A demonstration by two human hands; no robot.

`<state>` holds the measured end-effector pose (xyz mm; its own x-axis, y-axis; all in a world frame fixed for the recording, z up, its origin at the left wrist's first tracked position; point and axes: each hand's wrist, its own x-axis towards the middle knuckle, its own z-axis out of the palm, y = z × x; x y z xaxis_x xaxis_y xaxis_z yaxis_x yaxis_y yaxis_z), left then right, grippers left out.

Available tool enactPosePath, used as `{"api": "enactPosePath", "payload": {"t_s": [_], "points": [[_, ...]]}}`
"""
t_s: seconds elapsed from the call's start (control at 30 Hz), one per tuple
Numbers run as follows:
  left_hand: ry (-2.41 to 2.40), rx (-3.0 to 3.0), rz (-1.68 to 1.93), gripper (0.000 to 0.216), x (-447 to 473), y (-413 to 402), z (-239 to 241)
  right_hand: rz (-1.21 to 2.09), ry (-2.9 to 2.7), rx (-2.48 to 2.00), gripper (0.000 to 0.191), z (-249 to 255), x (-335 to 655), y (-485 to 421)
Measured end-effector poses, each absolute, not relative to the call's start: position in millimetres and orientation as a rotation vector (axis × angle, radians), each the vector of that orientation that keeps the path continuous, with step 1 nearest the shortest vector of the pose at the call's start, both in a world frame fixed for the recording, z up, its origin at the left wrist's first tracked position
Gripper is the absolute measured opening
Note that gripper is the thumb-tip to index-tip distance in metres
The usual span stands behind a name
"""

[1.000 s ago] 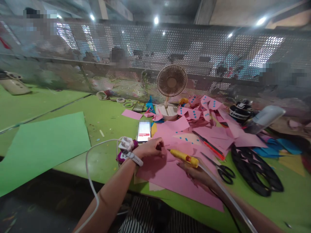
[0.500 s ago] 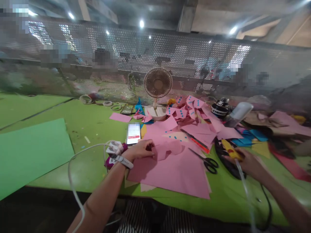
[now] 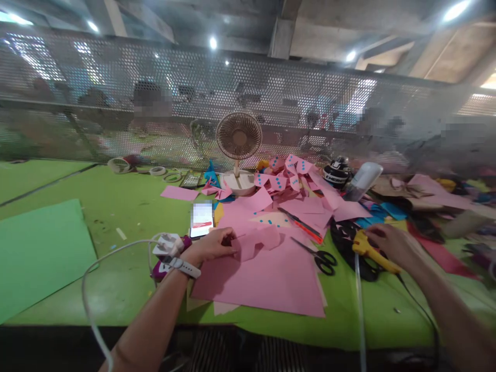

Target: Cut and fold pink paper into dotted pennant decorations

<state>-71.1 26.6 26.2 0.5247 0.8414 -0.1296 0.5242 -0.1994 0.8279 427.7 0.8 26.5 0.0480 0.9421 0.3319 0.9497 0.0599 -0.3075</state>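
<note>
My left hand rests on the pink paper sheet with its fingers curled, pinching the edge of a small folded pink piece. A white watch sits on that wrist. Out to the right, my right hand lies over the yellow glue gun, which sits on a black cut-out shape. Its fingers curve loosely over the gun's handle. A clear glue stick and a black cord trail from the gun toward me.
Black scissors and a red-handled knife lie between my hands. A phone, a white plug with its cable, a small fan, heaped pink paper pieces, a green sheet and a mesh screen behind.
My right hand has carried the glue gun from the pink sheet out to the right and lowered it onto the black shape. The left hand stayed on the paper.
</note>
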Motion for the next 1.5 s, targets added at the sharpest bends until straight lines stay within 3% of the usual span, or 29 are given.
{"api": "enactPosePath", "payload": {"t_s": [0.13, 0.37, 1.07, 1.5], "points": [[1.122, 1.855, 0.431, 0.027, -71, 27, 28, 0.249, -2.083, -1.582, 0.023, 41, 337, 34], [1.152, 1.908, 0.447, 0.022, -70, 24, 32, 0.546, -2.115, -1.476, 0.013, 14, 238, 87], [1.099, 1.854, 0.454, 0.022, -71, 25, 27, 0.874, -1.892, -1.464, 0.017, -9, 236, 95], [1.143, 1.924, 0.442, 0.023, -74, 26, 20, 1.043, -1.866, -1.274, 0.036, 40, 222, 73]]}}
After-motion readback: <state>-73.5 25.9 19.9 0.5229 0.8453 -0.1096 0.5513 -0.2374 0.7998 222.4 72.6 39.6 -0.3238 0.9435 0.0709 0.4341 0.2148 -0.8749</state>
